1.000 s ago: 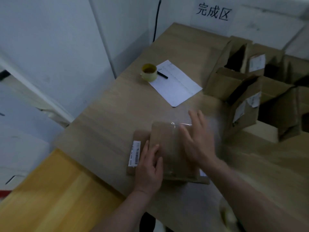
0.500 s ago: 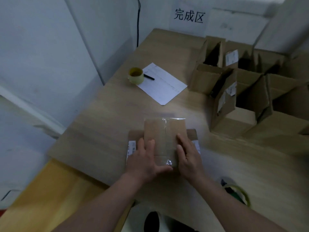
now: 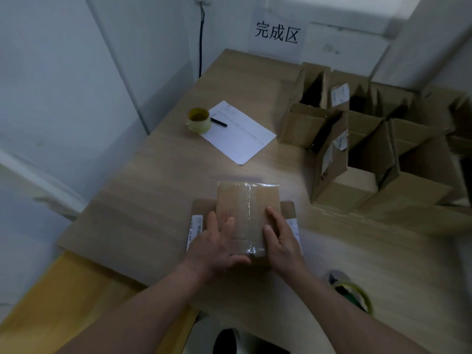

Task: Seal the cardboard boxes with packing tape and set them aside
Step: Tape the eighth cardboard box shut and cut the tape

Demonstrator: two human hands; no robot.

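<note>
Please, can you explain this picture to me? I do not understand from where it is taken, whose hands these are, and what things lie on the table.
There is no machine here. A camera worn on a person's head looks down at their own hands. The left hand and right hand lie flat on a small cardboard box with clear tape along its seam. On the wooden table also lie a tape roll, a pen, a paper sheet, and open boxes. Neither hand grips anything.
</note>
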